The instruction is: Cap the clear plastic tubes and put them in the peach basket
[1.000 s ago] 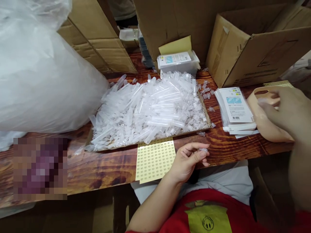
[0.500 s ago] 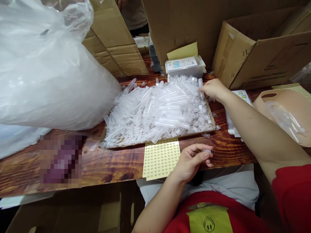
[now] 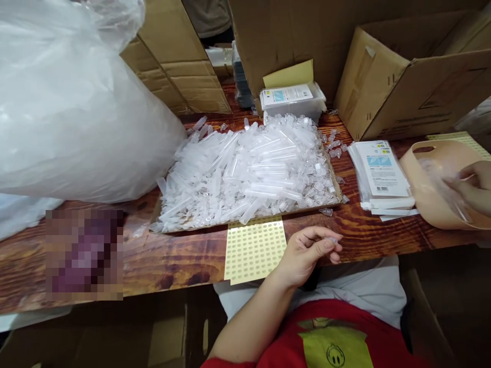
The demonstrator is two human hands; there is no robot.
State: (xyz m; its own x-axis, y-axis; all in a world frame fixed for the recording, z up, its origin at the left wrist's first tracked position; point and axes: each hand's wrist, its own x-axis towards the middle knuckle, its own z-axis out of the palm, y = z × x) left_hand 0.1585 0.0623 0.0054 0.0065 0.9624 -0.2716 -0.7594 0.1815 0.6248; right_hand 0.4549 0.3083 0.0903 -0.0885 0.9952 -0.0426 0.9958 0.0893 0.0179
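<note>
- Your left hand (image 3: 307, 253) pinches one small clear cap (image 3: 332, 239) at the near edge of the surface (image 3: 172, 260), beside one yellow sticker sheet (image 3: 255, 249).
- Your right hand (image 3: 470, 188), half cut off at the frame edge, has come back from the tube pile (image 3: 245, 171) and now grips a blurred clear tube (image 3: 441, 186) over the one tan basin (image 3: 425, 186).
- The tubes on the tray are too many to count.

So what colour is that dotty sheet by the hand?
Pale yellow sheet with rows of dots, in the head view.
</note>
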